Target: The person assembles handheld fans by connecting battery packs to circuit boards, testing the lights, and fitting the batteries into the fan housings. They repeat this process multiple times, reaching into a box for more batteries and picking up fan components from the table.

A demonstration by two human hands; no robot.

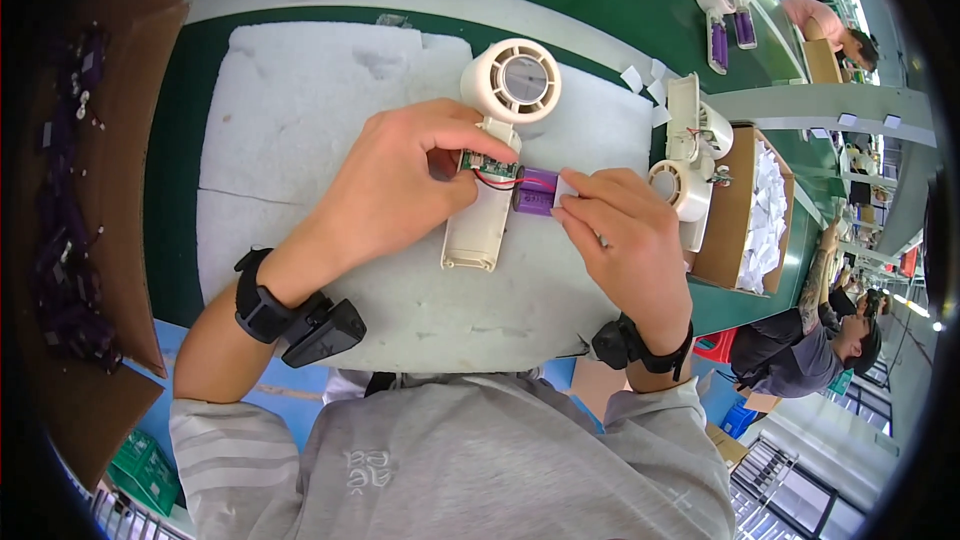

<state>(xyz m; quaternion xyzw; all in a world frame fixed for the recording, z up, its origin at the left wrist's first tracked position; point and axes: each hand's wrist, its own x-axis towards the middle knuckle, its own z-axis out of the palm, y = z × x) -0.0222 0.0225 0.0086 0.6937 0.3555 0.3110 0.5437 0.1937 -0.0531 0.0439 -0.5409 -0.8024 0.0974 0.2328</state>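
An opened cream handheld fan lies on the white foam pad (300,140), its round head (512,80) away from me and its hollow handle (470,238) toward me. My left hand (395,175) pinches a small green circuit board (490,164) over the handle. Red and black wires run from the board to a purple battery pack (535,192), held sideways to the right of the handle. My right hand (630,230) grips the pack's right end, where a small white piece shows between the fingers. The fingertips partly cover both parts.
At the left stands a cardboard box (125,140) with several purple battery packs (75,230). On the right are more opened fans (680,190) and a box of white slips (765,220). Farther off, fans with purple batteries (718,25) lie on the green bench. Other people sit at the right.
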